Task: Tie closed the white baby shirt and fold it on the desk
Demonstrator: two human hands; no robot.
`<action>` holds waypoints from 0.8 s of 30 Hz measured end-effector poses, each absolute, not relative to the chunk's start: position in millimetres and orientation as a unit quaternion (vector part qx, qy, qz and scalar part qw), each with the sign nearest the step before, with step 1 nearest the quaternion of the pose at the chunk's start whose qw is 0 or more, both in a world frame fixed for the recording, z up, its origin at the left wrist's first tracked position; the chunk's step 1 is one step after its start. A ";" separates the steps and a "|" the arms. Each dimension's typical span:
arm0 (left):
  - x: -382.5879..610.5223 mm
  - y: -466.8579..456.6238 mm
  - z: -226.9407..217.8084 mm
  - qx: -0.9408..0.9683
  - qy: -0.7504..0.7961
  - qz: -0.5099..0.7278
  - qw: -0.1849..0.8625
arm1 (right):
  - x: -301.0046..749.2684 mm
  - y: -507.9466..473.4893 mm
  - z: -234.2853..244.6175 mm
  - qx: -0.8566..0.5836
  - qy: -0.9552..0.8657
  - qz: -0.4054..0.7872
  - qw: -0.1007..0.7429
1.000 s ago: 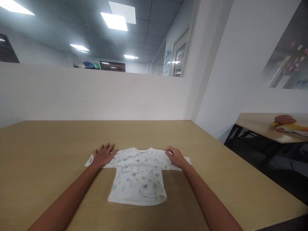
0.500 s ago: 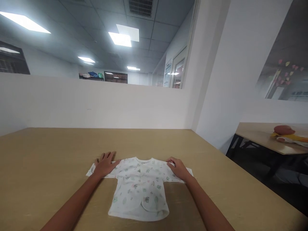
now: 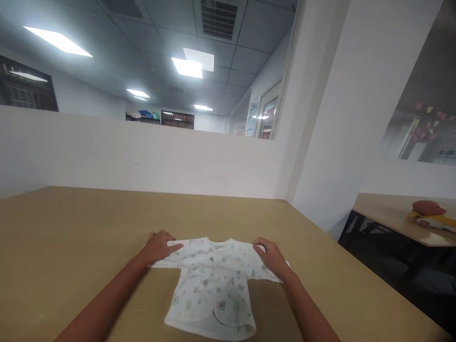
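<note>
A small white baby shirt [image 3: 213, 285] with a printed pattern lies spread flat, front up, on the wooden table [image 3: 71, 237]. My left hand [image 3: 161, 246] lies on its left sleeve with fingers curled over the sleeve's end, which is hidden under the hand. On the right sleeve near the shoulder rests my right hand [image 3: 272, 257], its fingertips pinching the upper edge of the cloth. Both forearms reach in from the bottom of the view.
A white partition wall [image 3: 142, 156] runs along the table's far edge, and a white wall [image 3: 331, 142] stands to the right. A second table [image 3: 388, 213] at the far right carries a red and yellow object [image 3: 429, 213].
My left hand has curled over the left sleeve's end, which no longer shows beyond it. The right hand stays on the right sleeve. The view has tilted upward.
</note>
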State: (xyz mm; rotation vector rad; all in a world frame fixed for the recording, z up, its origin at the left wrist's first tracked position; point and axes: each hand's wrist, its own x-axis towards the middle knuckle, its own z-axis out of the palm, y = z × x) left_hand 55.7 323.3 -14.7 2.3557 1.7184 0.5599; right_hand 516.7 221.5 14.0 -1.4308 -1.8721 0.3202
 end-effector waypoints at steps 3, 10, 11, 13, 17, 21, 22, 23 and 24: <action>47.7 323.5 -9.4 0.814 0.534 0.173 0.148 | 525.4 220.0 17.6 -0.565 -0.728 0.124 0.367; 23.4 322.8 4.1 0.831 0.501 0.129 0.206 | 539.0 210.4 27.8 -0.599 -0.729 0.139 0.300; 21.8 322.4 5.6 0.834 0.495 0.127 0.209 | 540.4 208.5 29.7 -0.602 -0.730 0.152 0.286; 20.1 321.3 7.9 0.838 0.486 0.132 0.211 | 543.5 205.4 32.9 -0.593 -0.740 0.191 0.253; 20.9 319.4 12.1 0.845 0.479 0.135 0.195 | 547.6 205.2 34.3 -0.571 -0.757 0.219 0.231; 27.6 322.9 34.0 0.839 0.495 0.180 0.133 | 545.2 216.3 42.9 -0.583 -0.737 0.119 0.321; 30.1 325.0 45.0 0.834 0.502 0.202 0.112 | 544.5 220.4 49.3 -0.588 -0.728 0.093 0.341; 32.6 327.4 58.6 0.829 0.506 0.223 0.089 | 544.1 224.7 58.0 -0.593 -0.719 0.068 0.357; 34.9 329.9 74.6 0.822 0.509 0.247 0.063 | 544.0 228.8 69.0 -0.598 -0.711 0.043 0.368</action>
